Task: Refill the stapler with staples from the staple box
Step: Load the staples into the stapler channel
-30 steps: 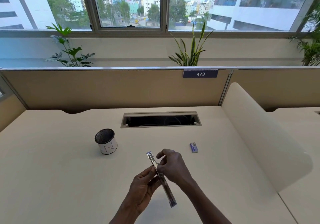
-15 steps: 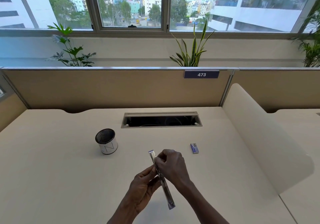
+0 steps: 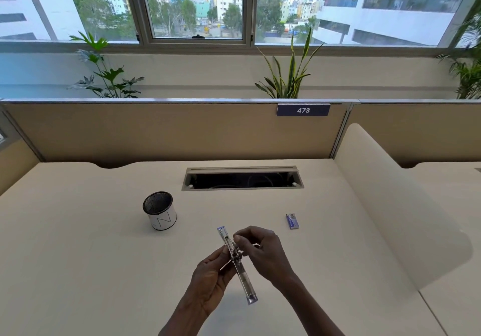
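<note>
The stapler (image 3: pixel 243 281) is swung fully open into one long thin metal strip, held above the desk near its front middle. My left hand (image 3: pixel 208 283) grips it from the left at about its hinge. My right hand (image 3: pixel 263 250) pinches near the hinge from the right, fingertips on the upper half; whether it holds staples is too small to tell. The small blue staple box (image 3: pixel 292 221) lies flat on the desk to the right of my hands, apart from them.
A white mesh pen cup (image 3: pixel 159 214) stands left of the hands. A cable slot (image 3: pixel 242 178) is cut into the desk (image 3: pixel 78 257) behind them. A curved cream divider (image 3: pixel 390 205) rises on the right, partition panels at the back.
The open stapler has shifted slightly in my hands, and my right fingers have slid a little along its upper half. The box and cup have not moved.
</note>
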